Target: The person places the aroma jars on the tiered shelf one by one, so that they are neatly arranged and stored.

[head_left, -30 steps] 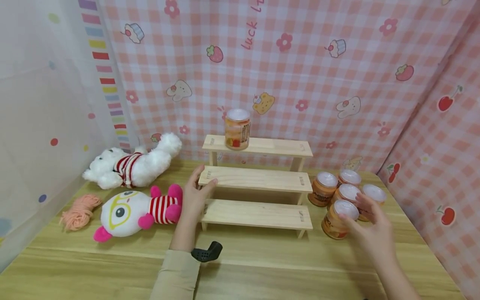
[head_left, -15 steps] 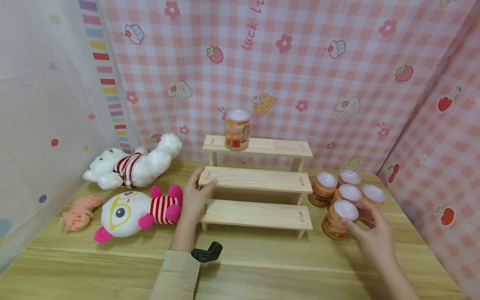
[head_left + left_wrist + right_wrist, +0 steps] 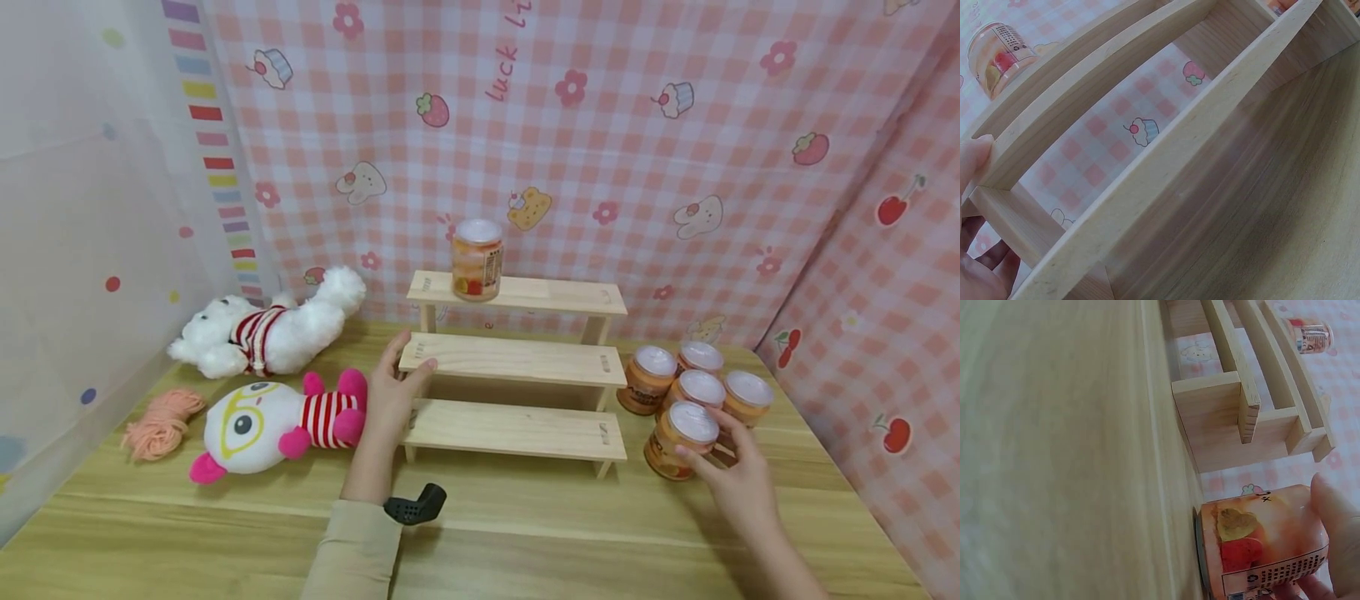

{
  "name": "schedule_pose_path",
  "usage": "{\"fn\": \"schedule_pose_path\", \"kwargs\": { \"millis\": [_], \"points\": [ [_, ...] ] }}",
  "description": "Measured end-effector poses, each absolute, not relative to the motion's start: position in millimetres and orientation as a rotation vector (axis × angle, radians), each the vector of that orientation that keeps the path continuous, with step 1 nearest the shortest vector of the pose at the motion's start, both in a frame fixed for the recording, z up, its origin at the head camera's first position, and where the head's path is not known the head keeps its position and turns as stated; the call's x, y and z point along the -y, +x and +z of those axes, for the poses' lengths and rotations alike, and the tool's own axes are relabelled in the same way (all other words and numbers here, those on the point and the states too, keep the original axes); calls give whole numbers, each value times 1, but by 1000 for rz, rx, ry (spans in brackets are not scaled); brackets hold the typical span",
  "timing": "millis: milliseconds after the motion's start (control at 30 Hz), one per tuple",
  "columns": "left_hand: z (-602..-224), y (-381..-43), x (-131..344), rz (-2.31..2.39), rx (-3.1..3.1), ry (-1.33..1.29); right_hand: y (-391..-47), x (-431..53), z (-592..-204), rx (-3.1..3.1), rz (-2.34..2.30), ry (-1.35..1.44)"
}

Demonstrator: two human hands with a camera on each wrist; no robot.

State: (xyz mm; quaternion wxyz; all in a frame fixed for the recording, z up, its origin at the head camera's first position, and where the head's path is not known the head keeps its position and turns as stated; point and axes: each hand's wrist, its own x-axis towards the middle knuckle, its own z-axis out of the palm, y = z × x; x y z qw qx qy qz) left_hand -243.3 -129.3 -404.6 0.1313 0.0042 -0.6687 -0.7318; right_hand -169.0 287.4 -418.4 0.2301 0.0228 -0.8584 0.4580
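Observation:
A three-tier wooden stand (image 3: 517, 358) stands mid-table. My left hand (image 3: 390, 396) grips the left end of its middle tier, thumb on top, as the left wrist view also shows. On the top tier, left of centre, sits an orange jar with a clear lid (image 3: 477, 260). Several like jars cluster right of the stand. Around the front one, a fruit jar (image 3: 671, 446), my right hand (image 3: 738, 479) has its thumb and fingers. In the right wrist view that jar (image 3: 1260, 540) shows fruit pictures and a printed label, its base at the tabletop.
Behind the held jar stand the other jars (image 3: 647, 381). Left of the stand lie a white plush dog (image 3: 281, 333), a pink-and-white plush toy (image 3: 255, 427) and a bundle of peach yarn (image 3: 162, 423). A checked pink cloth (image 3: 600, 150) hangs behind the table.
My right hand has come in from the right and closed its thumb and fingers around the front jar. My left hand stays on the stand, and the jars have not moved.

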Motion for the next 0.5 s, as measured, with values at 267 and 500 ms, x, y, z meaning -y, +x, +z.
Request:
{"fn": "schedule_pose_path", "kwargs": {
  "millis": [267, 500],
  "points": [
    [-405, -244, 130, -2098, 1960, 13, -171, -284, -426, 2309, 1317, 16],
    [-406, -244, 130, -2098, 1964, 12, -173, -282, -431, 2251, 1314, -26]
  ]
}}
